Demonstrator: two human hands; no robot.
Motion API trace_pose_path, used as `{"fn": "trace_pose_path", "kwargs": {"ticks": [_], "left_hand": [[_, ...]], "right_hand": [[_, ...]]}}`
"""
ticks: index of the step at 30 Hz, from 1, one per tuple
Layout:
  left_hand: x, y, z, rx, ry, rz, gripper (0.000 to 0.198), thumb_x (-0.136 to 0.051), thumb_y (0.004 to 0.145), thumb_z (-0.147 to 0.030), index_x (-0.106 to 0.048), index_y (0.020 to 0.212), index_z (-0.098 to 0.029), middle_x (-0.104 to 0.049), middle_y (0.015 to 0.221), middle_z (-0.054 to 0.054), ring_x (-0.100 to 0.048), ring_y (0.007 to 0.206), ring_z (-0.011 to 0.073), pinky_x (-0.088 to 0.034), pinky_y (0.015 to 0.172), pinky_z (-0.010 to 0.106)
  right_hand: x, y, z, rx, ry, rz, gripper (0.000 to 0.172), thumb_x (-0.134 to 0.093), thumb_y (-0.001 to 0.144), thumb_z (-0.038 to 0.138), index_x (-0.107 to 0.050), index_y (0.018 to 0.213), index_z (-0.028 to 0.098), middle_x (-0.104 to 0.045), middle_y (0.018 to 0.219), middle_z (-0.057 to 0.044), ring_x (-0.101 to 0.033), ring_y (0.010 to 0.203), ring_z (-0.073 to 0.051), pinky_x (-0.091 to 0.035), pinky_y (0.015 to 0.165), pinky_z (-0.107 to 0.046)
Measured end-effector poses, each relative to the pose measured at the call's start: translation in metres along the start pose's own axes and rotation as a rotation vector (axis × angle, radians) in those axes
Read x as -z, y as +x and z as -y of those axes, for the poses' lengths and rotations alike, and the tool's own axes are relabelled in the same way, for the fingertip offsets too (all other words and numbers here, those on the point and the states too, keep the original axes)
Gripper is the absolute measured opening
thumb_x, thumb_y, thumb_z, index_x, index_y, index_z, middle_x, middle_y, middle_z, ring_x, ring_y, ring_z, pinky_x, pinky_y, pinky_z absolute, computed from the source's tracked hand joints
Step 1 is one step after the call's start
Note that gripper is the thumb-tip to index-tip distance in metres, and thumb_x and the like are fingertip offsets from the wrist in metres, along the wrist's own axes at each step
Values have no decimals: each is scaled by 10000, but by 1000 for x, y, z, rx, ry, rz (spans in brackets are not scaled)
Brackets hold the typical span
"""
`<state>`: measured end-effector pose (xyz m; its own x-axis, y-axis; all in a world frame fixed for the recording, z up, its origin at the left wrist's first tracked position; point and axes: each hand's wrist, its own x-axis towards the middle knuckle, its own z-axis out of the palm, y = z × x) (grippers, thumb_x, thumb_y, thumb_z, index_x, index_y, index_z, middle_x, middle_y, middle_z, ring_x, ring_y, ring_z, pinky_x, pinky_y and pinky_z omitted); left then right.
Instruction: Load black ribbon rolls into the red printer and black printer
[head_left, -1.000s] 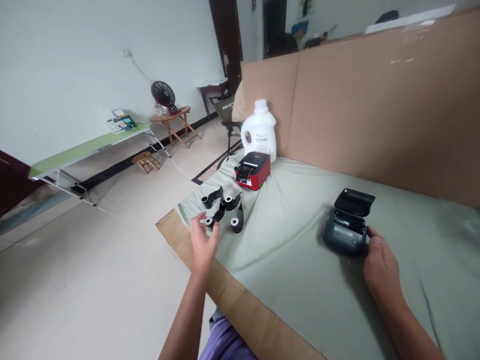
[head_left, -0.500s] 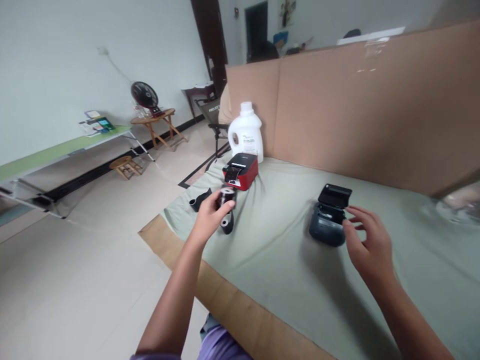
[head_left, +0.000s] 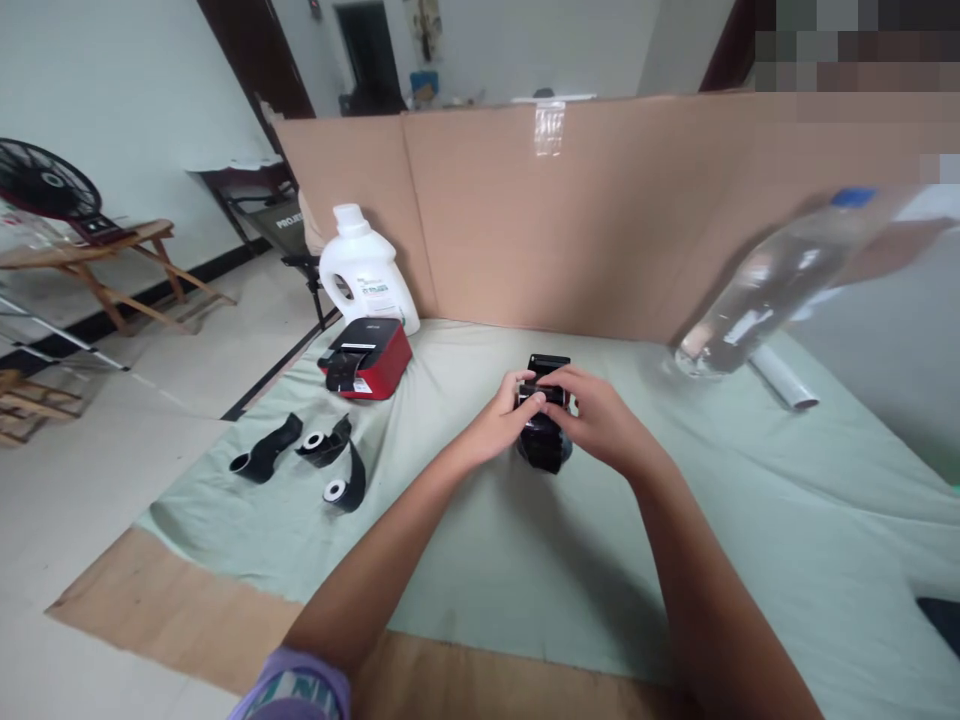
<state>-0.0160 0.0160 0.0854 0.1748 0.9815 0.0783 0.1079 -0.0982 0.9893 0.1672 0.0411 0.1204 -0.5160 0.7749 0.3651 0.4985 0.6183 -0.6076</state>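
Note:
At the middle of the cloth stands a small dark label printer with its black lid (head_left: pixel 551 362) up. Above its body, my left hand (head_left: pixel 499 425) and my right hand (head_left: pixel 604 412) meet and pinch a glossy black roll (head_left: pixel 543 396) from both sides. A black strip (head_left: pixel 544 448) hangs from the roll down the printer's front. The fingers and roll cover most of the printer's inside, so how far in the roll sits is hidden.
A red-and-black printer (head_left: pixel 386 358) and a white jug (head_left: pixel 375 285) stand left. Several black rolls (head_left: pixel 341 492) lie nearer me. At right, a tilted clear bottle (head_left: pixel 772 285) is by another person's blurred arm (head_left: pixel 900 250); a pale tube (head_left: pixel 784 378) lies below. Cardboard (head_left: pixel 495 220) walls the back.
My left hand has carried the black roll right to the open printer. My right hand has moved from the printer's side onto the roll. The view has turned right; a bottle and another person's arm show.

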Motion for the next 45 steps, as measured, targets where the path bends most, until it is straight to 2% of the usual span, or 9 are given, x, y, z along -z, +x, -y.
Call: {"fn": "trace_pose_path", "kwargs": {"ticks": [3, 8, 12, 15, 23, 28, 36, 40, 45], "left_hand": [[-12, -7, 19, 129, -96, -23, 352, -668, 899, -425, -514, 1102, -182, -685, 823, 14, -659, 780, 174, -476, 727, 274], [-26, -31, 37, 273, -5, 174, 340, -640, 876, -502, -560, 793, -182, -684, 679, 20, -514, 549, 111, -368, 572, 238], [-39, -37, 55, 329, 39, -60, 390, -674, 833, -521, -431, 763, -224, -554, 553, -59, -431, 497, 104, -325, 531, 228], [-41, -35, 62, 326, 135, -221, 404, -654, 843, -527, -410, 726, -226, -488, 530, -72, -432, 509, 110, -323, 549, 232], [-35, -39, 45, 344, 534, -201, 469, -632, 854, -565, -595, 552, -209, -579, 542, 16, -481, 544, 165, -245, 567, 287], [-40, -41, 46, 402, 304, -79, 445, -552, 903, -507, -694, 606, -208, -682, 597, 13, -526, 521, 155, -314, 559, 275], [-36, -38, 51, 388, 195, -66, 439, -546, 899, -472, -658, 572, -200, -667, 583, 6, -502, 512, 138, -365, 582, 267], [-36, -38, 57, 409, 178, -43, 416, -550, 889, -482, -683, 620, -194, -669, 592, 8, -493, 507, 135, -365, 567, 265], [-33, -35, 70, 383, 198, 3, 319, -606, 827, -427, -744, 684, -178, -558, 537, -24, -447, 517, 124, -308, 547, 256]], "right_hand": [[-6, 5, -34, -97, -60, -67, 214, -593, 899, 226, -721, 1067, 190, -657, 1058, -92, -621, 804, -198, -512, 774, -350], [-23, 12, -77, -173, -118, -8, 254, -583, 895, 203, -729, 1102, 173, -670, 1059, -108, -633, 900, -245, -509, 881, -411], [-39, 16, -93, -169, -168, 9, 260, -583, 915, 203, -735, 1124, 174, -691, 1134, -128, -608, 1054, -289, -480, 977, -455], [-46, 16, -98, -170, -154, 17, 265, -575, 937, 208, -728, 1152, 180, -698, 1155, -121, -598, 1070, -282, -475, 991, -448], [-55, 11, -99, -235, -223, 50, 264, -606, 902, 149, -731, 1132, 187, -657, 1164, -119, -551, 1069, -287, -470, 978, -449], [-59, 10, -101, -272, -237, -25, 205, -630, 879, 183, -749, 1043, 216, -597, 1148, -116, -562, 1072, -297, -493, 960, -470], [-59, 12, -91, -366, -230, -41, 89, -645, 848, 194, -709, 883, 244, -564, 1044, -73, -599, 1000, -264, -508, 863, -403], [-60, 10, -92, -472, -220, -162, 285, -672, 850, 319, -658, 1110, 205, -580, 1138, -119, -607, 940, -265, -515, 834, -407], [-56, 10, -103, -427, 55, -205, 653, -521, 948, 377, -362, 1541, 156, -602, 1406, -191, -590, 717, -183, -524, 805, -397]]}}
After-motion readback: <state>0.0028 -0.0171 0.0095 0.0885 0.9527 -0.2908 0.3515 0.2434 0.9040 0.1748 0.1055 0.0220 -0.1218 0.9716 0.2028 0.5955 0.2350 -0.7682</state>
